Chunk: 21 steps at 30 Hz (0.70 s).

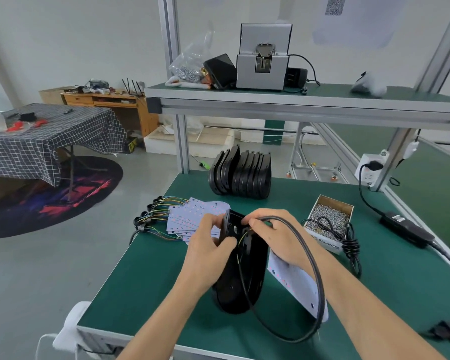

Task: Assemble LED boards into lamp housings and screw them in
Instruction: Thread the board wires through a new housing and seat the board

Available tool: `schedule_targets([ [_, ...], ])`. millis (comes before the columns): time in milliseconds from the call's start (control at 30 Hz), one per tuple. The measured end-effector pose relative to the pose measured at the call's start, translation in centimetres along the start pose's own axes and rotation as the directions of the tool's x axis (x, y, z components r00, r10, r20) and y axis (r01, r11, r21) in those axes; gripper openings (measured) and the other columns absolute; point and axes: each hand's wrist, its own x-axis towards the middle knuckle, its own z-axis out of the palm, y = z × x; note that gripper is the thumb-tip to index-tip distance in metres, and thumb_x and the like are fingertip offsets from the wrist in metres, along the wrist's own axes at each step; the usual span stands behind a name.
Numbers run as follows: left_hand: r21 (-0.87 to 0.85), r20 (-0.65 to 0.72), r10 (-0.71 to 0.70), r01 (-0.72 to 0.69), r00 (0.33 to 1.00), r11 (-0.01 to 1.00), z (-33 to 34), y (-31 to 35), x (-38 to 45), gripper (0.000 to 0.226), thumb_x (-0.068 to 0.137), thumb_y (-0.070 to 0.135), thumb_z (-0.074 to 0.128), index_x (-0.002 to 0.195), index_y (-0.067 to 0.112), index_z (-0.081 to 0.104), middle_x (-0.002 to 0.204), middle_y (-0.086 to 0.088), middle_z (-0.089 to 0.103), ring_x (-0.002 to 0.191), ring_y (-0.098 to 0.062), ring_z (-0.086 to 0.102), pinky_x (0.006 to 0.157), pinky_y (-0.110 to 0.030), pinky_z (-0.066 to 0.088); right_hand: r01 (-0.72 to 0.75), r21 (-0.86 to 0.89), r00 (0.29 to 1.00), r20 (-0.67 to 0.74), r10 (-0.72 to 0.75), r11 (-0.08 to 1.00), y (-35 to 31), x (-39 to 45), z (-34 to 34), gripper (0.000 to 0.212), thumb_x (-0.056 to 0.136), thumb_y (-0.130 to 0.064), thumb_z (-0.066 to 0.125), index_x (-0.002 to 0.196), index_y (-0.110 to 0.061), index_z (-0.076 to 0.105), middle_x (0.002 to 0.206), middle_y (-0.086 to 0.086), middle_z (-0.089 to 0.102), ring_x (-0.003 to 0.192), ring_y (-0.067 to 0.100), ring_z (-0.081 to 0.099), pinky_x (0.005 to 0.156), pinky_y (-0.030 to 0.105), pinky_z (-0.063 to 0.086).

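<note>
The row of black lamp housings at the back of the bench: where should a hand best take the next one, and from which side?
Probably the rightmost of the black lamp housings. They stand on edge, packed face to face, so only the top rims and the right end face are free. Come from above and the right, pinch the upper rim, and lift it straight up off the green bench mat.

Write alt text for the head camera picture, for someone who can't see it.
Two hands hold a black lamp housing upright on a green bench: left hand gripping its side, right hand at its wiring. Behind sit LED boards, stacked housings and a box of screws.
</note>
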Motion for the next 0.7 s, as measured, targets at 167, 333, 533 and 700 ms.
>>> schedule_targets([
  [167, -0.374, 0.102, -0.057, 0.091, 0.993, 0.923, -0.5, -1.0, 0.6, 0.039, 0.070, 0.016, 0.063, 0.108, 0.009, 0.057, 0.098, -0.005, 0.068, 0.088, -0.019, 0.062, 0.082, -0.038, 0.047, -0.046, 0.120, 0.998, 0.051, 0.040, 0.992, -1.0, -0.1, -0.4, 0.013, 0.100, -0.020, 0.066, 0.107, -0.029, 0.060, 0.094, -0.004, 0.077, 0.091, 0.011, 0.071, 0.088, 0.032, 0.054],
  [333, -0.471, 0.063, -0.093, 0.112, 0.994, 0.875, -0.3, -1.9, 1.0, 0.034, 0.060, 0.029, 0.067, 0.092, 0.020, 0.060, 0.094, -0.005, 0.064, 0.086, -0.019, 0.058, 0.079, -0.038, 0.044, -0.107, 0.010, 0.992, 0.071, 0.106, 0.994, -1.1, -0.6, -0.7, 0.023, 0.096, -0.032, 0.071, 0.116, -0.033, 0.061, 0.089, -0.009, 0.071, 0.085, 0.006, 0.065, 0.085, 0.029, 0.051],
  [533, -0.517, 0.046, -0.047, 0.065, 0.998, 0.854, -0.9, -2.4, 1.3, 0.033, 0.068, 0.029, 0.066, 0.099, 0.019, 0.062, 0.106, -0.009, 0.068, 0.094, -0.023, 0.061, 0.088, -0.045, 0.046, -0.331, -0.218, 0.943, -0.051, 0.328, 0.918, 0.3, -0.9, -1.8, 0.036, 0.091, -0.049, 0.067, 0.109, -0.017, 0.066, 0.075, -0.004, 0.061, 0.068, 0.012, 0.057, 0.066, 0.031, 0.043],
  [700, -0.543, 0.102, 0.021, 0.039, 0.995, 0.839, -0.1, -1.9, 1.4, 0.032, 0.082, 0.036, 0.066, 0.106, 0.015, 0.063, 0.113, -0.016, 0.067, 0.108, -0.032, 0.060, 0.100, -0.057, 0.045, -0.422, 0.011, 0.901, 0.113, 0.418, 0.907, -0.1, -0.7, -1.7, 0.060, 0.086, -0.053, 0.065, 0.104, 0.004, 0.067, 0.098, 0.025, 0.072, 0.090, 0.026, 0.072, 0.084, 0.041, 0.054],
])
